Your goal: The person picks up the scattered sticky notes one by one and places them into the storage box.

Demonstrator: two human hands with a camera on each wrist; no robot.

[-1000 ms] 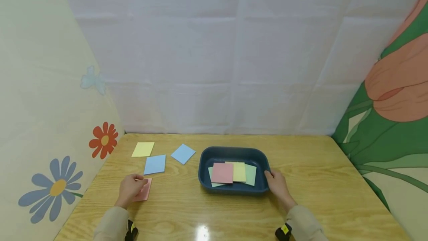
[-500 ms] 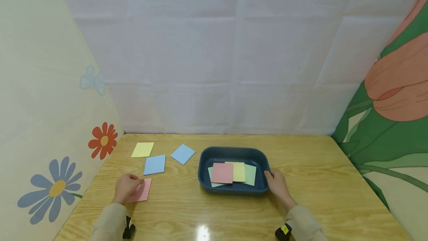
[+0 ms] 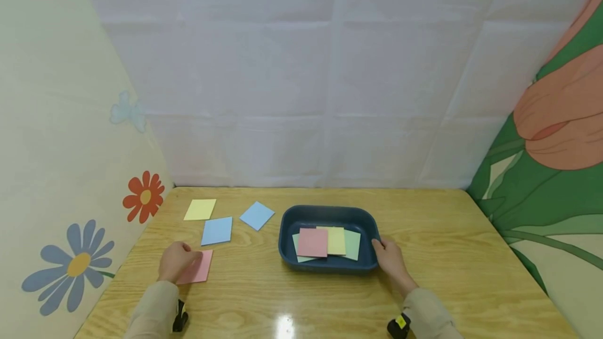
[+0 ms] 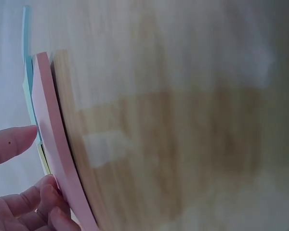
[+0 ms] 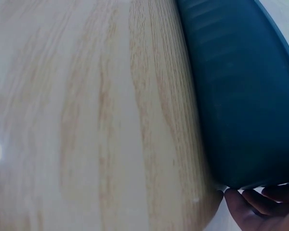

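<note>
My left hand [image 3: 176, 263] is at the left side of a pink sticky-note pad [image 3: 200, 268] on the table, pinching its edge. In the left wrist view the thumb [image 4: 14, 142] lies over the top of the pink pad [image 4: 50, 120], and the other fingers curl against its near edge. My right hand [image 3: 391, 260] grips the right end of a dark blue plastic tub [image 3: 330, 266], thumb over the rim; in the right wrist view its fingers are at the end of the tub [image 5: 250, 96]. Inside the tub lie a pink pad [image 3: 312, 243], a yellow pad [image 3: 336, 240] and green pads [image 3: 352, 245].
Beyond my left hand lie a yellow pad [image 3: 200, 210], a blue pad [image 3: 217, 231] and, to the right, another blue pad [image 3: 257, 216]. The wooden table [image 3: 259, 297] ends at a white cloth backdrop [image 3: 254, 93], with printed fabric on both sides.
My left hand has drawn back left from over the pink pad to its left edge, exposing more of it. The right hand and tub stay put.
</note>
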